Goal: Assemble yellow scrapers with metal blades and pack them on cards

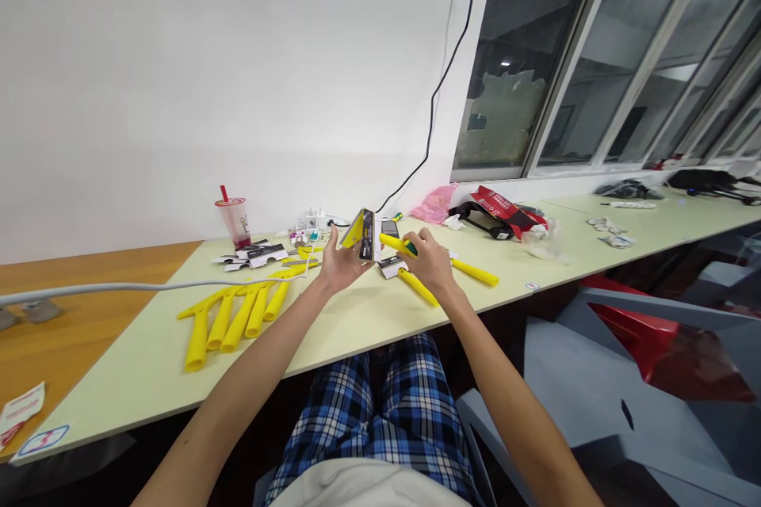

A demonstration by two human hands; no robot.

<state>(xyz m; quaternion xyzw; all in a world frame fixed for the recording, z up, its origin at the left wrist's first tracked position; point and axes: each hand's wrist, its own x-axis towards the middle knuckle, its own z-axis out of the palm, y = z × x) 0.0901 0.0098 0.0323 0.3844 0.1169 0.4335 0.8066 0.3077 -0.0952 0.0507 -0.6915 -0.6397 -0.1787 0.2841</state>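
My left hand holds a folded card sleeve, printed black and white with a yellow inner face, between thumb and fingers. My right hand is closed around a yellow tube-shaped handle whose end is at the card sleeve. A bit of green shows by the fingers; the card and hand hide the rest of the tool. Beneath my hands lie another printed card and a yellow handle. A further yellow handle lies right of my right hand. Several yellow T-shaped tools lie in a row at left.
Printed cards lie beside a plastic cup with a red straw. A white cable crosses the left side. Toward the right are a pink bag and a red package. Grey chairs stand at right.
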